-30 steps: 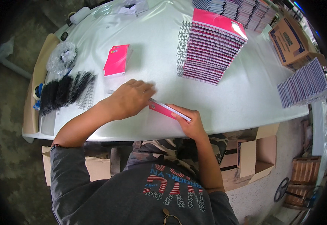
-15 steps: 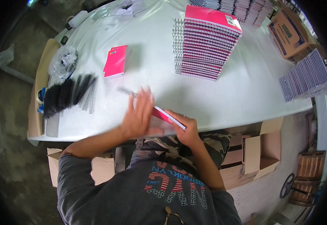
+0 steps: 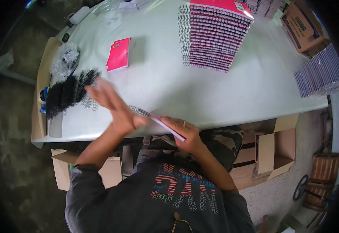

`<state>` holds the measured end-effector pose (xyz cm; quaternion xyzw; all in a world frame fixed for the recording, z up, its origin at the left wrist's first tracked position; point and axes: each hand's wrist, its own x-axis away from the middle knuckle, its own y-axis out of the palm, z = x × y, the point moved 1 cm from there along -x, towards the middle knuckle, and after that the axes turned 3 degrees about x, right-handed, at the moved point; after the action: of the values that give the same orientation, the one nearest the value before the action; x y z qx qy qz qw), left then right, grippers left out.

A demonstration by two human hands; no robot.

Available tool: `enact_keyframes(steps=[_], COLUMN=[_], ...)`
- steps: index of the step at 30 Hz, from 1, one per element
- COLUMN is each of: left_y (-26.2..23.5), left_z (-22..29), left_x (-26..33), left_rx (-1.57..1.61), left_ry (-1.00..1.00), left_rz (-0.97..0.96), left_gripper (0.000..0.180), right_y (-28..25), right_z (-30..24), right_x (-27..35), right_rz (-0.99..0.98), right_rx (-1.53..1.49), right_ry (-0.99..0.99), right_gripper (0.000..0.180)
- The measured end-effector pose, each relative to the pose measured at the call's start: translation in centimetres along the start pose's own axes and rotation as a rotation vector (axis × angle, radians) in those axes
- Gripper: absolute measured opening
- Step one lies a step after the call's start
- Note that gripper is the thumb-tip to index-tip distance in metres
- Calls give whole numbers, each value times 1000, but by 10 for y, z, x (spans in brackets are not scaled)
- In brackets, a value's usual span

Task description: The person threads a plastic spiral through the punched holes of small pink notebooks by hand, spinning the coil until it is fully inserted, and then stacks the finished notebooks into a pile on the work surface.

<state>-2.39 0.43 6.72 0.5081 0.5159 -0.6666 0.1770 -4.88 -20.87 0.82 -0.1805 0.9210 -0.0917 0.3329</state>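
Observation:
My right hand (image 3: 186, 134) grips a small pink-covered notebook (image 3: 166, 127) edge-on, just past the table's near edge. A dark wire spiral coil (image 3: 138, 111) sticks out from the notebook's far end, toward the left; how much of it is threaded in, I cannot make out. Beside that coil is my left hand (image 3: 117, 108), fingers stretched and partly smeared by motion, holding nothing. Beyond its fingertips lies a bunch of black and grey spiral coils (image 3: 70, 93). Farther back rests a short stack of pink notebooks (image 3: 119, 55) without visible coils.
A tall stack of spiral-bound pink notebooks (image 3: 218, 39) stands at the back of the white-covered table (image 3: 158, 77). To the right are a purple-grey stack (image 3: 320, 72) and a cardboard box (image 3: 303, 29). Clear plastic wrap (image 3: 65, 58) sits left. Open cartons (image 3: 266, 153) stand below the table.
My left hand has swung left and away from the notebook, uncovering the coil at its end. My right hand and the notebook have shifted slightly toward me.

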Motion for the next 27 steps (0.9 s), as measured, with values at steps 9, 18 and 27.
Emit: enact_keyframes(steps=[9, 18, 27], left_y=[-6, -6, 10], left_z=[36, 58, 61], left_x=[48, 87, 24], left_rx=[-23, 303, 258], left_ry=[99, 214, 432], left_rz=[-205, -332, -33], left_gripper=[109, 107, 68], right_y=[4, 4, 3], right_z=[0, 5, 8], right_x=[-1, -3, -5], right_rz=[-37, -55, -55], right_rx=[45, 70, 125], right_ry=[-81, -98, -102], right_gripper=[50, 50, 49])
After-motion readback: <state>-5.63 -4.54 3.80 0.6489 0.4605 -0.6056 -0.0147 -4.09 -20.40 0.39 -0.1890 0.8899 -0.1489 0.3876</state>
